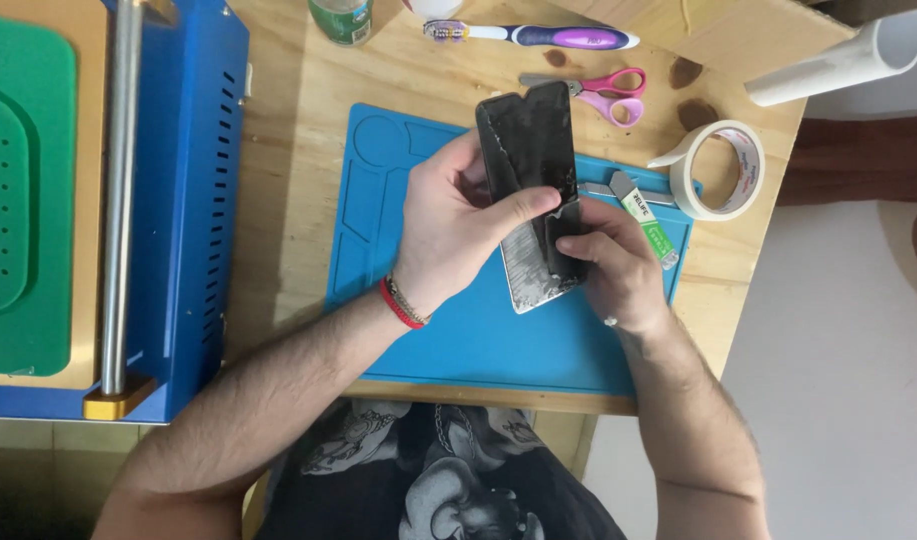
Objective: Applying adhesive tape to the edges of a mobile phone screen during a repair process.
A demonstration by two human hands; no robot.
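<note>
Both hands work above the blue silicone mat (458, 340) on the wooden table (288, 130).

Left hand (453, 230) grasps the dark phone screen panel (528, 150) by its middle, thumb laid across the front. Right hand (613, 265) pinches the panel's near end, fingertips on the edge.

The panel is held off the mat, tilted, far end pointing away. It looks cracked and scuffed. At the near end a pale, silvery layer (526, 280) shows apart from the black one, so separation seems under way but not complete: the layers are together along most of the length.

Right of the hands, a thin pry tool (643, 215) lies on the mat, untouched. Further off: pink scissors (603, 95), toothbrush (533, 36), masking tape roll (720, 170). Far left, a blue machine (183, 200) with a green pad (23, 190).
</note>
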